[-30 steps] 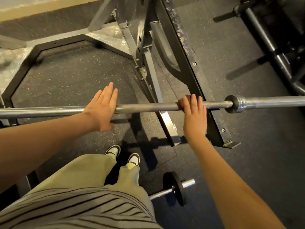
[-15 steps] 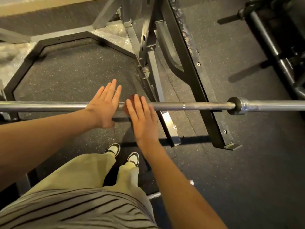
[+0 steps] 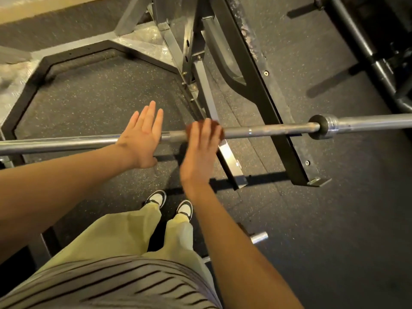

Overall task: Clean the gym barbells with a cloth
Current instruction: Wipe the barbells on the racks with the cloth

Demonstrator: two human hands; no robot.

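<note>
A steel barbell (image 3: 267,130) lies level across the view at waist height, its collar (image 3: 321,127) and sleeve at the right. My left hand (image 3: 142,136) rests flat on the shaft with straight fingers. Just to its right, my right hand (image 3: 200,143) presses a small brown cloth (image 3: 218,128) onto the shaft, fingers laid over the bar. The cloth shows only at the edges of the hand, and the hand is blurred.
A black and grey rack frame (image 3: 263,90) stands behind and under the bar. A dumbbell end (image 3: 258,237) lies on the rubber floor beside my right forearm. Another dark machine (image 3: 361,45) fills the top right. My feet (image 3: 169,200) stand below the bar.
My right hand slid the cloth left along the shaft from near the collar to beside my left hand, then back a little to the right. My left hand stayed put.
</note>
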